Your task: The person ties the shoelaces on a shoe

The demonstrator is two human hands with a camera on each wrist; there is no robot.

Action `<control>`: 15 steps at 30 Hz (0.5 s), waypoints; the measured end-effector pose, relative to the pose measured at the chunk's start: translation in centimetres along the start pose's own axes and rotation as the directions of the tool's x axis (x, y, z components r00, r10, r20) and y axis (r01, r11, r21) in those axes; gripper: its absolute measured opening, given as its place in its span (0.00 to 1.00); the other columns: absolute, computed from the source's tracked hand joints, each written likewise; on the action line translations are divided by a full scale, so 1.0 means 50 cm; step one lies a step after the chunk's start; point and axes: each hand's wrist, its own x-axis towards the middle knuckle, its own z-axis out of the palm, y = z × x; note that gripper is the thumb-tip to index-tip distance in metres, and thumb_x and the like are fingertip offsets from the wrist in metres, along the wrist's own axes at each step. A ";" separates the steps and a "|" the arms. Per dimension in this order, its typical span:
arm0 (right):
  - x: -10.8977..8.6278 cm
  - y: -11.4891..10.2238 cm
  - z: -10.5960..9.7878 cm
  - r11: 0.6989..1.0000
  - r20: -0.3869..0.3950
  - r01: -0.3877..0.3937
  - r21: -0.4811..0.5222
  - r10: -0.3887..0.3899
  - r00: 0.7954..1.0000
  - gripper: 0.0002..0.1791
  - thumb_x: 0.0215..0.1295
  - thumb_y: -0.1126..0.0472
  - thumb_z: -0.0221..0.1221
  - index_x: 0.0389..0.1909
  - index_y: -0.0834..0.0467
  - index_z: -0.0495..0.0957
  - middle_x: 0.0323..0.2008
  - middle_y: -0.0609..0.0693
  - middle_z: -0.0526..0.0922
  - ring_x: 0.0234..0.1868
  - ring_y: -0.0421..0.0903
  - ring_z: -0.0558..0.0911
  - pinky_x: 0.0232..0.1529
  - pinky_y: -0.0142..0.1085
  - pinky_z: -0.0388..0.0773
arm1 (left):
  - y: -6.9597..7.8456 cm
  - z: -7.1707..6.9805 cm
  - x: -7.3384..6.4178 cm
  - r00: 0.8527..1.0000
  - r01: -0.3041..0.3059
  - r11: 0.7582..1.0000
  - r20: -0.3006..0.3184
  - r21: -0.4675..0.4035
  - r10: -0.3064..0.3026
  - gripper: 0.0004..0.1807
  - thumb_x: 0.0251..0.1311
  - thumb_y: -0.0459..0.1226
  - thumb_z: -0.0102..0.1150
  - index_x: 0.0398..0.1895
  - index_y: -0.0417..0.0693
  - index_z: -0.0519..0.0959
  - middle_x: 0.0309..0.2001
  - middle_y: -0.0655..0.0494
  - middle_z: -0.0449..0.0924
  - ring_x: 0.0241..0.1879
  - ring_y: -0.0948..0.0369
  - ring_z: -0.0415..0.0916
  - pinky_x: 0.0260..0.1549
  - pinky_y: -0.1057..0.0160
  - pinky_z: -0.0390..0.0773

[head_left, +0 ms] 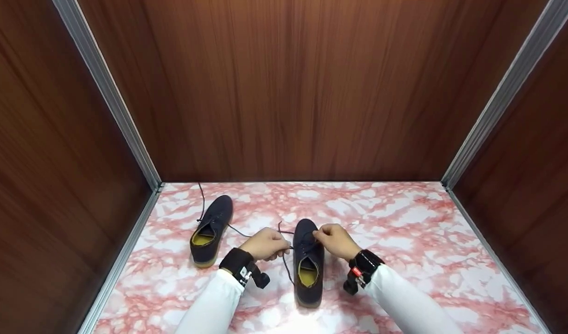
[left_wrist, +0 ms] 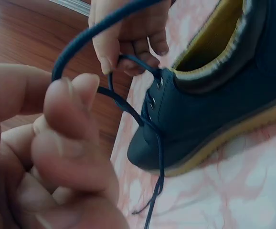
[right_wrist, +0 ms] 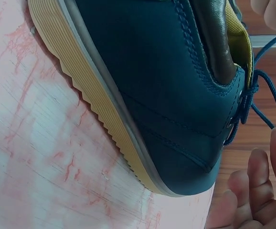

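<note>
A navy shoe [head_left: 309,294] with a yellow lining and tan sole stands upright, toe pointing away from me. My left hand [head_left: 265,243] is at the shoe's left side and pinches its dark blue shoelace [left_wrist: 91,32] between thumb and fingertip. On the other side, my right hand [head_left: 337,240] pinches another length of the lace close to the eyelets. In the right wrist view, the laces [right_wrist: 247,102] cross in a knot over the shoe's tongue. One loose lace end hangs along the shoe's side in the left wrist view.
A matching navy shoe [head_left: 212,253] stands to the left, its laces [head_left: 239,232] trailing out on both sides. The red-and-white marbled surface [head_left: 404,260] is bounded by brown wood-grain panels [head_left: 284,93] at the back and both sides, with metal edge strips.
</note>
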 end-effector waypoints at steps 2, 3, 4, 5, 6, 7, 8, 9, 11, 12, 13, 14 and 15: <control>0.001 0.001 0.000 1.000 0.000 -0.006 -0.013 0.006 1.000 0.22 0.72 0.57 0.60 0.15 0.55 0.71 0.16 0.40 0.64 0.21 0.40 0.64 0.24 0.31 0.60 | 0.003 0.002 -0.001 1.000 -0.001 1.000 0.027 -0.016 0.001 0.15 0.68 0.39 0.60 0.23 0.42 0.84 0.16 0.62 0.73 0.13 0.71 0.63 0.13 0.74 0.63; 0.001 0.001 0.000 1.000 0.000 -0.007 -0.018 0.007 1.000 0.23 0.72 0.56 0.60 0.15 0.54 0.71 0.16 0.40 0.64 0.21 0.40 0.64 0.24 0.31 0.59 | 0.004 0.004 -0.001 0.999 -0.003 1.000 0.037 -0.024 0.004 0.15 0.68 0.39 0.60 0.24 0.42 0.84 0.16 0.62 0.74 0.13 0.71 0.64 0.14 0.74 0.63; 0.001 0.002 0.000 1.000 0.000 -0.007 -0.023 0.007 1.000 0.23 0.72 0.56 0.60 0.15 0.54 0.71 0.16 0.40 0.64 0.21 0.40 0.64 0.24 0.31 0.59 | 0.006 0.006 -0.001 0.999 -0.003 0.999 0.045 -0.034 0.005 0.15 0.69 0.39 0.60 0.25 0.42 0.84 0.17 0.62 0.74 0.13 0.71 0.64 0.14 0.74 0.64; 0.001 0.002 0.000 1.000 0.002 -0.007 -0.027 0.007 1.000 0.22 0.72 0.56 0.60 0.15 0.54 0.71 0.16 0.40 0.64 0.21 0.40 0.64 0.24 0.31 0.59 | 0.007 0.008 -0.001 0.999 -0.006 0.999 0.050 -0.039 0.008 0.16 0.70 0.40 0.60 0.26 0.41 0.85 0.17 0.62 0.75 0.13 0.70 0.65 0.14 0.74 0.64; 0.001 0.001 0.000 1.000 0.003 -0.007 -0.028 0.007 1.000 0.22 0.72 0.56 0.60 0.15 0.54 0.72 0.16 0.40 0.65 0.21 0.40 0.64 0.24 0.31 0.59 | 0.008 0.011 -0.001 0.998 -0.007 0.999 0.054 -0.049 0.010 0.16 0.71 0.40 0.60 0.27 0.39 0.85 0.18 0.62 0.75 0.13 0.70 0.65 0.14 0.74 0.64; 0.001 0.002 0.000 1.000 0.004 -0.008 -0.029 0.008 1.000 0.22 0.72 0.56 0.60 0.16 0.54 0.73 0.16 0.41 0.65 0.21 0.40 0.64 0.24 0.31 0.59 | 0.008 0.014 0.000 0.998 -0.009 0.998 0.059 -0.058 0.012 0.17 0.72 0.40 0.60 0.29 0.37 0.85 0.18 0.62 0.76 0.13 0.70 0.66 0.14 0.74 0.64; 0.001 0.001 -0.001 1.000 0.005 -0.007 -0.027 0.007 1.000 0.22 0.72 0.57 0.60 0.16 0.55 0.73 0.16 0.41 0.65 0.21 0.40 0.64 0.24 0.31 0.59 | 0.009 0.018 0.001 0.998 -0.010 0.998 0.063 -0.069 0.014 0.17 0.72 0.40 0.59 0.31 0.35 0.86 0.19 0.62 0.77 0.14 0.71 0.66 0.14 0.74 0.64; 0.000 0.001 -0.001 1.000 0.006 -0.006 -0.027 0.006 1.000 0.21 0.72 0.57 0.60 0.16 0.56 0.73 0.16 0.41 0.65 0.21 0.40 0.64 0.24 0.31 0.59 | 0.010 0.022 0.001 0.998 -0.012 0.997 0.065 -0.080 0.017 0.18 0.73 0.40 0.59 0.34 0.32 0.86 0.19 0.62 0.78 0.14 0.71 0.66 0.14 0.74 0.64; -0.001 -0.001 -0.002 1.000 0.010 -0.003 -0.021 0.003 1.000 0.21 0.72 0.57 0.60 0.17 0.58 0.74 0.16 0.41 0.64 0.21 0.41 0.64 0.23 0.31 0.59 | 0.013 0.033 0.003 0.998 -0.018 0.995 0.060 -0.096 0.024 0.18 0.73 0.40 0.60 0.37 0.30 0.86 0.21 0.62 0.80 0.14 0.71 0.67 0.14 0.74 0.64; -0.002 -0.001 -0.002 1.000 0.011 -0.003 -0.018 0.003 1.000 0.21 0.73 0.57 0.60 0.17 0.58 0.75 0.16 0.41 0.64 0.21 0.41 0.64 0.23 0.31 0.59 | 0.014 0.040 0.004 0.998 -0.025 0.995 0.060 -0.102 0.031 0.18 0.73 0.41 0.60 0.38 0.30 0.86 0.21 0.62 0.82 0.14 0.71 0.68 0.14 0.74 0.65; -0.002 -0.002 -0.003 1.000 0.012 -0.001 -0.017 0.001 1.000 0.21 0.73 0.57 0.60 0.18 0.59 0.75 0.16 0.41 0.64 0.21 0.41 0.64 0.23 0.31 0.59 | 0.015 0.048 0.004 0.997 -0.032 0.995 0.062 -0.095 0.038 0.17 0.72 0.41 0.61 0.40 0.31 0.86 0.22 0.60 0.84 0.15 0.71 0.69 0.14 0.74 0.65; -0.002 -0.002 -0.003 1.000 0.013 0.002 -0.017 -0.002 1.000 0.21 0.73 0.57 0.60 0.18 0.60 0.75 0.16 0.41 0.64 0.21 0.41 0.64 0.23 0.31 0.59 | 0.016 0.055 0.004 0.997 -0.038 0.996 0.068 -0.082 0.043 0.16 0.72 0.40 0.61 0.40 0.32 0.87 0.24 0.58 0.86 0.15 0.70 0.71 0.13 0.74 0.65; -0.003 -0.002 -0.003 1.000 0.015 0.004 -0.014 -0.004 1.000 0.21 0.73 0.57 0.60 0.18 0.61 0.75 0.16 0.41 0.64 0.21 0.40 0.64 0.23 0.31 0.59 | 0.016 0.063 0.005 0.996 -0.042 0.997 0.078 -0.062 0.047 0.15 0.71 0.40 0.62 0.40 0.35 0.88 0.25 0.57 0.88 0.15 0.69 0.72 0.13 0.74 0.65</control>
